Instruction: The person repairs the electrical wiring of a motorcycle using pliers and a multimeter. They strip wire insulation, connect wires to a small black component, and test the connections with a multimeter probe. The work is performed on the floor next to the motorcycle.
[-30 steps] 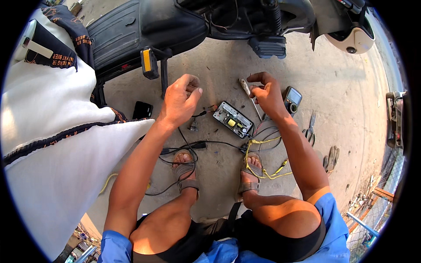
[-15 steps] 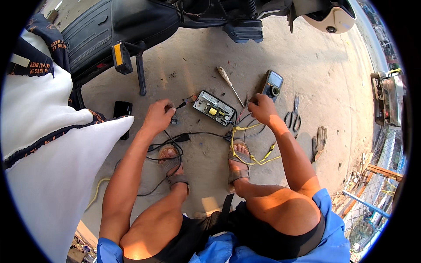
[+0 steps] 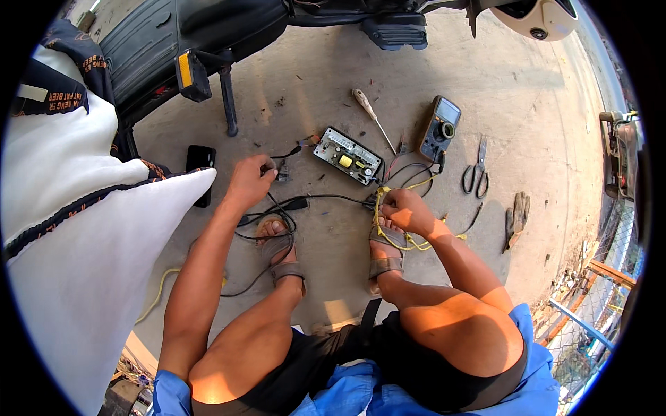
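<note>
My left hand (image 3: 251, 180) is closed, thumb and fingers pinched at the end of a thin black lead (image 3: 286, 154) that runs to the circuit board's wires. A small grey clip-like piece (image 3: 283, 173) lies by the fingertips. The circuit board (image 3: 347, 157), in an open dark case, rests on the ground between my hands. My right hand (image 3: 411, 211) is curled closed on a yellow cable (image 3: 378, 211) above my right foot; its fingertips are partly hidden. Beyond it lies a multimeter (image 3: 439, 128) with a black lead plugged in.
A screwdriver (image 3: 365, 107) lies behind the board. Scissors (image 3: 476, 173) and a glove (image 3: 517, 220) are at right, a dark phone (image 3: 201, 166) at left. Black cable (image 3: 326, 196) loops around my left foot. A motorbike (image 3: 215, 41) stands at the back, white fabric (image 3: 76, 277) at left.
My right hand has moved back toward me from the multimeter to the yellow cable, uncovering the meter. My left hand stays near the same spot. The view has shifted slightly.
</note>
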`<state>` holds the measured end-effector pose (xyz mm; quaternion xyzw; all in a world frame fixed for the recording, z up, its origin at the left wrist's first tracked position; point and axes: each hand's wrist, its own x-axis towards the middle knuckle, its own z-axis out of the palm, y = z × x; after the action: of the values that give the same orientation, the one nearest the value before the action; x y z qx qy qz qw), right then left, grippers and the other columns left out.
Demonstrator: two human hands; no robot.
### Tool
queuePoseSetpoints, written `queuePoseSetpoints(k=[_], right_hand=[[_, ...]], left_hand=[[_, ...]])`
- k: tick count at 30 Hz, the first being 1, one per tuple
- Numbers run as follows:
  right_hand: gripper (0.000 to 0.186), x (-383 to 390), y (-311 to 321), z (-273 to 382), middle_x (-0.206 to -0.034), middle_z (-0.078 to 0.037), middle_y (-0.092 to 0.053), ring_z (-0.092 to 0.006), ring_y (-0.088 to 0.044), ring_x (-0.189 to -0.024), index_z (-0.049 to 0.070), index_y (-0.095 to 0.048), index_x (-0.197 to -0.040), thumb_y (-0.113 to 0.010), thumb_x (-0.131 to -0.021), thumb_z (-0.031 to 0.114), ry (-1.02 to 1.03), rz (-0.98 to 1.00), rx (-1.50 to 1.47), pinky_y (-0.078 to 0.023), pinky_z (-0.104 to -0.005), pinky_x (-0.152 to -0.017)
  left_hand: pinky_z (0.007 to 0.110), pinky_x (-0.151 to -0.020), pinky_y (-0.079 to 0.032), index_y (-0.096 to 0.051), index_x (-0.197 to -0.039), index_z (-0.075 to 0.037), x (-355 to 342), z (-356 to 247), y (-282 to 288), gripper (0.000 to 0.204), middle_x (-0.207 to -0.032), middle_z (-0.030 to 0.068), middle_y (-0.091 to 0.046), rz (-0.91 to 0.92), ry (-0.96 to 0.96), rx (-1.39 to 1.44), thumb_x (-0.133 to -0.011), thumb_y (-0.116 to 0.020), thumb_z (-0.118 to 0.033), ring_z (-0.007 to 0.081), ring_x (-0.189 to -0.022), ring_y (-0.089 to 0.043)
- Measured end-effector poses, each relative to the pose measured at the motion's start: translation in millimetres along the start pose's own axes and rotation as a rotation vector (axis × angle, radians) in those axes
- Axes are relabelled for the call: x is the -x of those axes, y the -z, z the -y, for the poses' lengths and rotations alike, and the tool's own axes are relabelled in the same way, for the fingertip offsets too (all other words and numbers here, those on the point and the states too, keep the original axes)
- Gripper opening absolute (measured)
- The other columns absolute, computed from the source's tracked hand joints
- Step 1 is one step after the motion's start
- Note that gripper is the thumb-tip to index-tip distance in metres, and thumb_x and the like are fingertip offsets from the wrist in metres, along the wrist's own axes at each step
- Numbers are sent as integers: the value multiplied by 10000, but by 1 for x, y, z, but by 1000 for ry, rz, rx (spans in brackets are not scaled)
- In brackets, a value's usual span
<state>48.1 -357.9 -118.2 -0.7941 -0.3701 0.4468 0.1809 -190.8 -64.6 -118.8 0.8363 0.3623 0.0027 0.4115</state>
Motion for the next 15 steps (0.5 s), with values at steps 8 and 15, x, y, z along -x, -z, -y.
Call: queuePoseSetpoints(k=[8,15], right_hand=[[308,16,-51,-4,-939,-254,-674,-425,-646,-921,-4,-684,-912,-631,-853,293,58,164,195,-516,-479,-828],[272,32,-63,20,-895,-213,-702,-386,-658,-906,20,-701,-903,-653,-849,283,89,186,256,-505,-443,-870]], left_hand=[[408,-717,-522,-701,-916,25,11,18,6,132,-840,196,-708,-26,71,-12,-825,-692,-70,335,-779,-694],[391,-710,-522,-703,-922,14,11,32,3,129,-837,179,-713,-20,85,-19,-824,-700,-71,302,-774,-694]])
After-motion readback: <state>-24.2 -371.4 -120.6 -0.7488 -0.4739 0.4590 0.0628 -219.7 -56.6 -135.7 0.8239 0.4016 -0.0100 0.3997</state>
